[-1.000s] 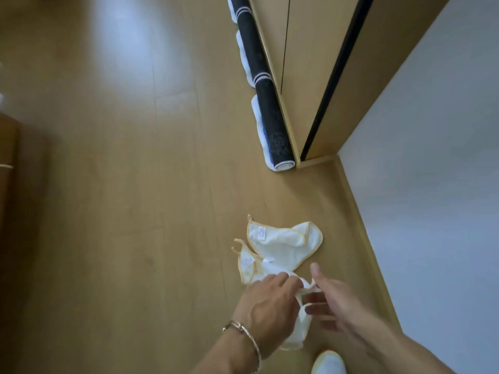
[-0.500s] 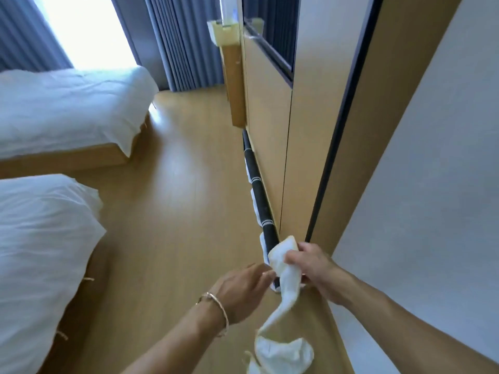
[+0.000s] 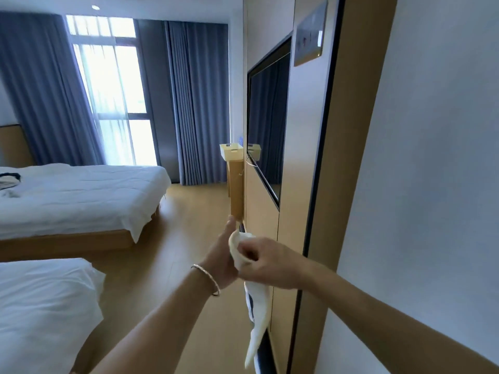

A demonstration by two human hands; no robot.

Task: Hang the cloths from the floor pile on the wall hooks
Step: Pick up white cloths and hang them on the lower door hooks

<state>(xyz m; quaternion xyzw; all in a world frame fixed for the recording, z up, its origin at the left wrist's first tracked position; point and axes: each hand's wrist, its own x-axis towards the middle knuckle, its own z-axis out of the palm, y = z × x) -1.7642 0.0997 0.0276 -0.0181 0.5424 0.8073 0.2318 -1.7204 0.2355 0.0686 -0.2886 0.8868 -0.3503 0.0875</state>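
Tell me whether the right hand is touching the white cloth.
Touching. The head view shows the right hand gripping the white cloth at its upper end; the rest hangs below.

cloth | white, seemingly plain | top bunched in right hand | rest hanging limp, tapering to a point

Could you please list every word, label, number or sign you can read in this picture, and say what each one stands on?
No text here can be read.
Wall plaque near the upper corner of the screen: a few small reddish marks, too blurred to read.
Small blue item by the yellow tray: too small to tell.
White cloth gripped by the right hand: no label showing.
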